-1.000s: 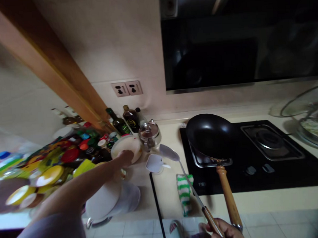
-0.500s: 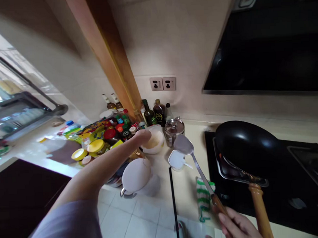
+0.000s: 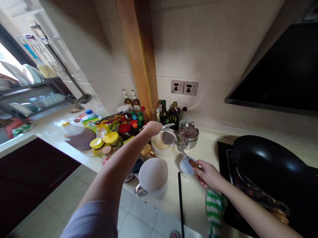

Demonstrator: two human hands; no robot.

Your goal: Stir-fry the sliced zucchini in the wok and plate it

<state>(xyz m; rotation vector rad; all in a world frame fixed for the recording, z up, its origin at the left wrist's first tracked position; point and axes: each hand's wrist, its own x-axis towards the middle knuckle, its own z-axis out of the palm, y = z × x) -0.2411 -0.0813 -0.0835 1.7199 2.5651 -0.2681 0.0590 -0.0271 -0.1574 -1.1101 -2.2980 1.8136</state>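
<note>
My right hand point(image 3: 208, 174) is closed round the wooden handle of a metal wok spatula point(image 3: 184, 153). The spatula's blade reaches into the mouth of a round white tub point(image 3: 162, 151) with pale yellow contents. Above the tub's far rim, my left hand point(image 3: 154, 127) grips a thin white piece seen edge-on, which looks like a lid point(image 3: 168, 125); its fingers are partly hidden. Under the spatula's handle stands a small white container point(image 3: 187, 167), partly covered. A lidded steel pot point(image 3: 188, 134) is just right of the tub.
A black wok point(image 3: 266, 155) sits on the hob at the right. Several bottles and jars point(image 3: 112, 138) crowd the counter at left. Nearer me stand a white canister point(image 3: 153, 175) and a green-striped cloth point(image 3: 214, 210). A dark hood point(image 3: 285, 75) overhangs the hob.
My right hand has moved left and forward, bringing the spatula's blade from beside the steel pot to the tub's mouth. My left hand has risen slightly with the lid. The view has turned left.
</note>
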